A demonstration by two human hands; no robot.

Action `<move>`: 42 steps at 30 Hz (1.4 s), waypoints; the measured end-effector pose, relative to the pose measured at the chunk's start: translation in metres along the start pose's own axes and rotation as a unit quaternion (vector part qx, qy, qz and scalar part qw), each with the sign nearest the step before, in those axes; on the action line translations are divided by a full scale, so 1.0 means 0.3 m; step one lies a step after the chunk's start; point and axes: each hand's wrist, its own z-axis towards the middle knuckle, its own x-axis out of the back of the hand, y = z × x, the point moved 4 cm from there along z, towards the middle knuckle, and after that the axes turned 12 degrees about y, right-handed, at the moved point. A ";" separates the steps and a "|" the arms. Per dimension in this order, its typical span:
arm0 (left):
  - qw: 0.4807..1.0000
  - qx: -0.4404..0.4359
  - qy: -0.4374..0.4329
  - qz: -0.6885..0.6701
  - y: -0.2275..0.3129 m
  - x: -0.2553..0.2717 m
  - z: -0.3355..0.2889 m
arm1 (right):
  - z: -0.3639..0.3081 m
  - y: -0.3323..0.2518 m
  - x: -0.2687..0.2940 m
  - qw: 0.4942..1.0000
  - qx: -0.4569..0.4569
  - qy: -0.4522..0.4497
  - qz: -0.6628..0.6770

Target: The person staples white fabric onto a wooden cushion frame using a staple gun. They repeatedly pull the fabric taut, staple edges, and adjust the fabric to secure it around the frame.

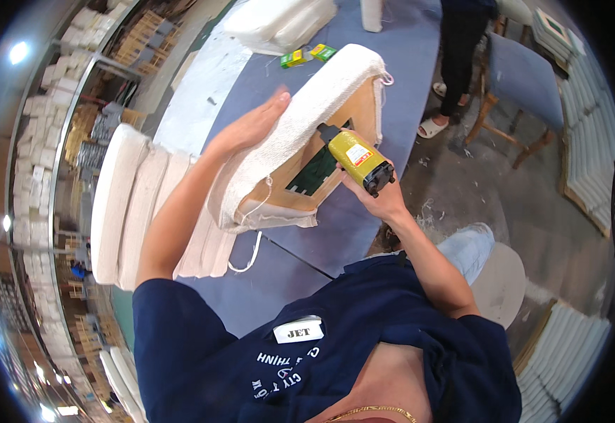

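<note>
A padded seat cushion (307, 106) covered in white fabric is tilted up on its edge. Its wooden underside (279, 190) faces right, with dark green material in the openings and loose fabric and cord at the rim. My left hand (254, 123) lies against the white padded face, fingers stretched out and slightly blurred. A yellow staple gun (353, 155) is in my right hand (381, 201), whose fingers wrap its handle. The black nose of the gun is at the edge of the frame; whether it touches is unclear.
The cushion rests over a blue-topped table (403, 63). Stacked pale cushions (117, 204) stand at left; another white cushion (286, 25) and small green-yellow boxes (294, 58) lie beyond. Right are a person's legs (457, 56), a blue chair (526, 77) and stacked panels (586, 141).
</note>
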 end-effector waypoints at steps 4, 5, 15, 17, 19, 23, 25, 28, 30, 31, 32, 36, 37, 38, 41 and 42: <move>0.994 -0.036 -0.057 -0.083 0.027 -0.005 0.007 | 0.016 0.007 -0.028 1.000 0.014 0.018 -0.001; 0.996 -0.041 -0.039 -0.066 0.032 -0.006 0.001 | 0.021 0.009 -0.038 1.000 0.022 0.020 -0.008; 0.950 -0.097 0.133 0.265 0.219 -0.051 -0.126 | 0.093 0.041 -0.045 0.997 0.041 0.019 -0.069; 0.914 -0.151 0.190 0.324 0.209 -0.066 -0.142 | 0.097 0.041 -0.030 0.999 -0.021 0.013 -0.035; 0.917 -0.155 0.178 0.322 0.213 -0.061 -0.137 | 0.109 0.054 -0.007 0.994 -0.106 0.008 0.024; 0.916 -0.182 0.175 0.311 0.205 -0.060 -0.138 | 0.103 0.014 -0.004 0.994 -0.107 0.003 0.026; 0.919 -0.181 0.172 0.305 0.216 -0.065 -0.138 | 0.105 0.026 -0.005 0.995 -0.102 -0.012 0.013; 0.920 -0.173 0.170 0.307 0.215 -0.063 -0.137 | 0.104 0.043 -0.008 0.995 -0.094 -0.011 0.003; 0.921 -0.169 0.170 0.307 0.212 -0.064 -0.139 | 0.097 0.033 -0.014 0.993 -0.113 -0.035 0.005; 0.920 -0.169 0.170 0.309 0.212 -0.063 -0.138 | 0.093 0.026 -0.018 0.991 -0.122 -0.045 0.006; 0.920 -0.168 0.170 0.311 0.213 -0.063 -0.138 | 0.087 0.030 -0.021 0.994 -0.102 -0.046 -0.014; 0.921 -0.164 0.166 0.312 0.208 -0.063 -0.139 | 0.054 0.047 -0.058 0.997 -0.059 -0.043 -0.010; 0.922 -0.155 0.157 0.318 0.213 -0.062 -0.139 | 0.048 0.045 -0.066 0.997 -0.056 -0.041 0.012; 0.923 -0.146 0.147 0.324 0.224 -0.061 -0.140 | 0.040 0.058 -0.067 0.997 -0.057 -0.042 -0.027; 0.928 -0.133 0.134 0.320 0.221 -0.059 -0.141 | 0.028 0.028 -0.088 0.999 -0.014 -0.046 -0.012; 0.931 -0.131 0.132 0.315 0.214 -0.058 -0.139 | 0.022 0.018 -0.096 0.999 -0.028 -0.043 -0.002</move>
